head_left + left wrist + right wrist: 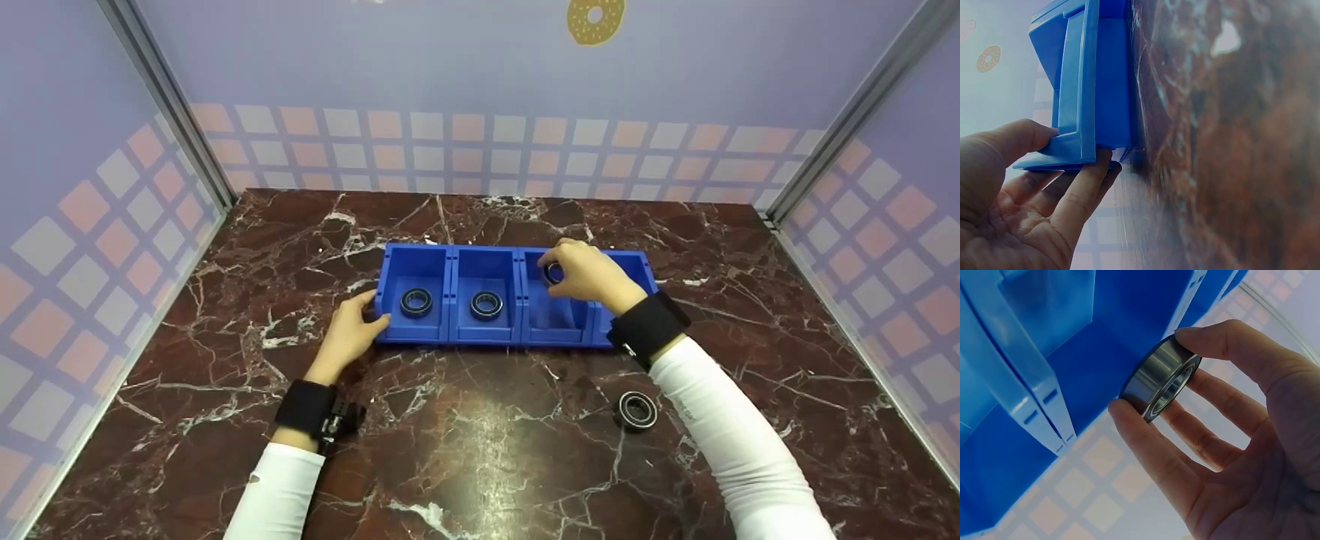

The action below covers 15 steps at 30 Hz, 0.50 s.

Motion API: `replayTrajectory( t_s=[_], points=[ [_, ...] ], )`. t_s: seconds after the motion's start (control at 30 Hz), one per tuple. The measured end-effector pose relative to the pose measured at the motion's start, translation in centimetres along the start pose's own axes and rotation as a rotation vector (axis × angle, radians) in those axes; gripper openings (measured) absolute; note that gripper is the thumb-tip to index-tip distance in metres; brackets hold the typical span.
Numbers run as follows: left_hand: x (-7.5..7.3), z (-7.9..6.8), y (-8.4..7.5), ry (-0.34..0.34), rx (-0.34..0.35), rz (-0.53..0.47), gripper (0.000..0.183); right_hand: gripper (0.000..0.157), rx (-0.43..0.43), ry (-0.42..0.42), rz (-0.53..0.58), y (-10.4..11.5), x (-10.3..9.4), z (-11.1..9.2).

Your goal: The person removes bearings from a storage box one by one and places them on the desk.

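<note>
A blue bin [487,262] with several compartments in a row stands on the table. My left hand [351,330] grips its left end, with the thumb [1027,138] on the rim and the fingers against the outer side and underneath. My right hand [589,274] pinches a steel ball bearing [1159,377] between thumb and fingers, above the third compartment from the left. One bearing [405,304] lies flat in the leftmost compartment and another bearing [475,306] in the second. The rightmost compartment is partly hidden by my right hand and wrist.
Another bearing [624,414] lies on the dark red marbled table [480,450], in front of the bin and beside my right forearm. Tile-patterned walls [480,75] with grey metal corner posts [825,112] enclose the back and both sides.
</note>
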State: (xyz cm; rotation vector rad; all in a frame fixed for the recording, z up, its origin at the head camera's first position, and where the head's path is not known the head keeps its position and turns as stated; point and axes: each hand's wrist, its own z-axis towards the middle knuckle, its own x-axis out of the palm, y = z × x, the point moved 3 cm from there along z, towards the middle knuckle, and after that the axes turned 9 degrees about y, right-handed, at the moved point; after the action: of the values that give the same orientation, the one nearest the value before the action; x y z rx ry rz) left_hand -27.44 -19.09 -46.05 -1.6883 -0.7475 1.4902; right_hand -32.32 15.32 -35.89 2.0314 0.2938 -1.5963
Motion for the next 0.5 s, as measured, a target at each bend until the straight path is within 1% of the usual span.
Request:
replayTrajectory(
  t_s=[0.13,0.2,0.3,0.5],
  points=[
    [0.0,-0.2,-0.2,-0.016,0.036,0.012,0.055,0.046,-0.011,-0.006,-0.008,0.3,-0.2,-0.3],
    [0.0,-0.2,-0.2,-0.019,0.035,0.011,0.055,0.046,-0.019,-0.005,-0.013,0.3,-0.3,-0.4],
    [0.1,0.0,-0.1,-0.008,0.014,0.002,0.055,0.046,-0.028,0.001,-0.014,0.4,-0.4,-0.6],
    [0.1,0.2,-0.1,-0.001,-0.01,0.03,0.056,0.045,-0.036,0.001,-0.012,0.4,-0.4,-1.2]
  ],
)
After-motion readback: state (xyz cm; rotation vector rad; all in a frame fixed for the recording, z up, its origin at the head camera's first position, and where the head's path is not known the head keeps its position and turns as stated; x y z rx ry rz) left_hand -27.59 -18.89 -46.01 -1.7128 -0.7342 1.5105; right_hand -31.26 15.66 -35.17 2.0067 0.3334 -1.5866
